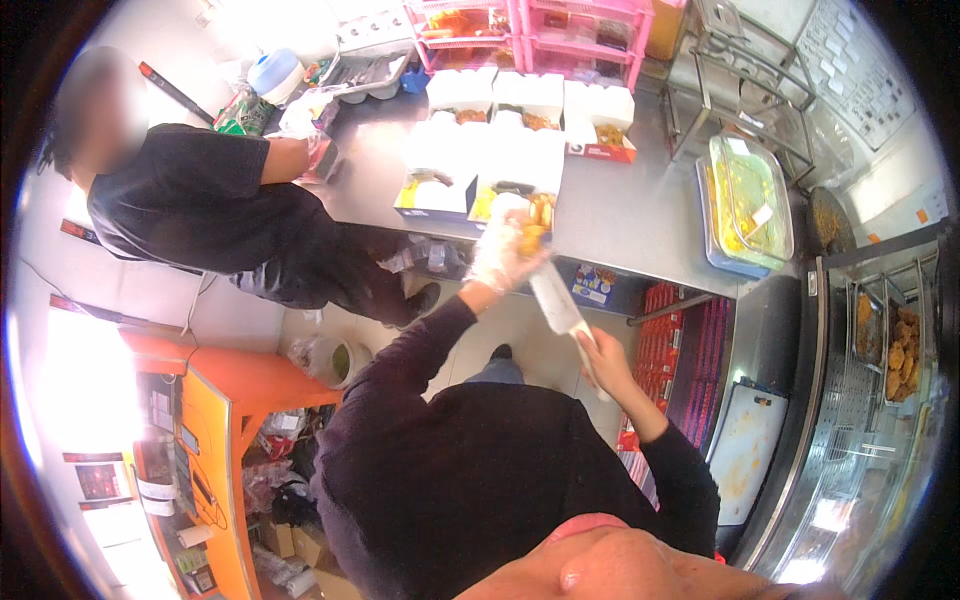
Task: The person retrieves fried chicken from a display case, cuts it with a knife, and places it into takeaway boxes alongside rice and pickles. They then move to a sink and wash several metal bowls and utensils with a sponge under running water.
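A clear plastic glove covers my left hand point(504, 253), which is slightly blurred at the front edge of the steel counter. Between its fingers and thumb are golden fried food pieces point(534, 237), just at the end of a wide cleaver blade point(553, 296). My right hand point(606, 361) is bare and grips the cleaver's pale handle point(582, 341). Directly behind my left hand stands an open-lidded meal box point(486, 213) with yellow and browned food in it. Another open box point(431, 196) sits beside it on the left.
More open food boxes point(600, 139) stand farther back on the counter point(607, 210). At the right is a lidded tub point(748, 202) of yellow food. A co-worker point(195, 187) stands at the left, hands at a package. An orange shelf unit point(247, 375) and a bin point(346, 360) are behind.
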A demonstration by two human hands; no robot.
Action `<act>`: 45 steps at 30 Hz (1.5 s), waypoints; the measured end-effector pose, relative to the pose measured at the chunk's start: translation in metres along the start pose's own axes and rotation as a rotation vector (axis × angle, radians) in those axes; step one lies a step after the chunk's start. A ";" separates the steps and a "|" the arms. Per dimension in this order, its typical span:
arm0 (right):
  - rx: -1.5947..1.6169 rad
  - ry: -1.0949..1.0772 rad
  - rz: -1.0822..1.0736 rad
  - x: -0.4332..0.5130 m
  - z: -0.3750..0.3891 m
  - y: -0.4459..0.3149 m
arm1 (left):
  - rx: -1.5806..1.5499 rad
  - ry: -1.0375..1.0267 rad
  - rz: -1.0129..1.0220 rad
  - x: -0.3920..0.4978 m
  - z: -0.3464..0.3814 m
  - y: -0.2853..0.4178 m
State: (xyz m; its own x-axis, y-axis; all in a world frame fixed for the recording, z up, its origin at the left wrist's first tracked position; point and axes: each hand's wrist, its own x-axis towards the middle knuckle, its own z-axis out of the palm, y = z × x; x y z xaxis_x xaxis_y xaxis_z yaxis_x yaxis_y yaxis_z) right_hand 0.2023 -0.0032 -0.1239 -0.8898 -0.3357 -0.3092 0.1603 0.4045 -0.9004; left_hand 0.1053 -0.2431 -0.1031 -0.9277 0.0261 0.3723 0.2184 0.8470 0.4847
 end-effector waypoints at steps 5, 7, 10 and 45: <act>0.103 -0.091 0.096 0.089 0.077 -0.086 | -0.149 0.067 -0.064 0.030 -0.024 -0.137; 0.086 -0.087 0.129 0.114 0.100 -0.096 | -0.198 -0.061 -0.072 0.045 -0.030 -0.162; 0.003 -0.046 0.182 0.133 0.121 -0.107 | -0.239 -0.189 -0.042 0.062 -0.025 -0.191; -0.466 1.275 0.577 -0.205 -0.096 0.091 | -2.312 -0.807 -0.689 0.059 0.004 0.032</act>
State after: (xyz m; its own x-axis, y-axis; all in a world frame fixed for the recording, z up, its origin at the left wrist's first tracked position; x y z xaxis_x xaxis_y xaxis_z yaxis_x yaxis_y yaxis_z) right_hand 0.3578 0.1844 -0.1131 -0.5579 0.8224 0.1114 0.6864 0.5327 -0.4951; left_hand 0.0562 -0.2122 -0.0692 -0.7411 0.6685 -0.0620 -0.6633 -0.7147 0.2222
